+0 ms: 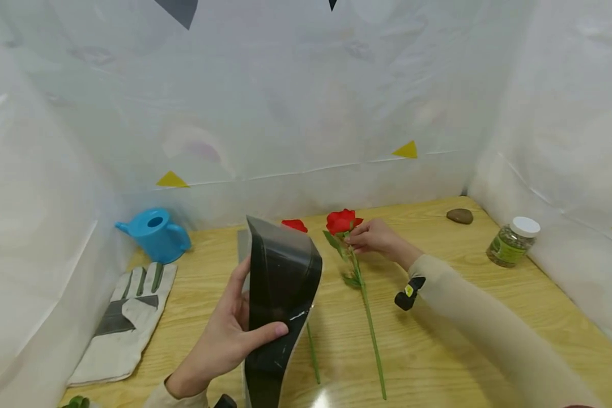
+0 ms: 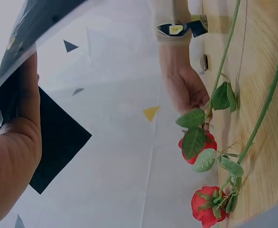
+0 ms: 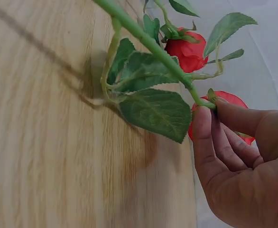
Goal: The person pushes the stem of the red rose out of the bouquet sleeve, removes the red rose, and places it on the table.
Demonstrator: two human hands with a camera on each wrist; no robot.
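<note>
My left hand (image 1: 229, 334) grips a bent sheet of dark glossy film (image 1: 280, 294), held upright over the near part of the wooden table (image 1: 464, 317); it shows in the left wrist view as the dark film (image 2: 44, 28) above my left hand (image 2: 11, 156). My right hand (image 1: 374, 237) pinches the stem of a red rose (image 1: 341, 222) just below its bloom; the long green stem lies along the table. The right wrist view shows my fingertips (image 3: 210, 128) on the stem beside the red rose (image 3: 224, 102). A second red rose (image 1: 294, 225) lies partly hidden behind the film.
A blue watering can (image 1: 155, 233) stands at the back left. A grey and white work glove (image 1: 124, 320) lies flat on the left. A brown stone (image 1: 459, 216) and a white-lidded jar (image 1: 512, 242) sit at the back right. White plastic sheeting walls the table in.
</note>
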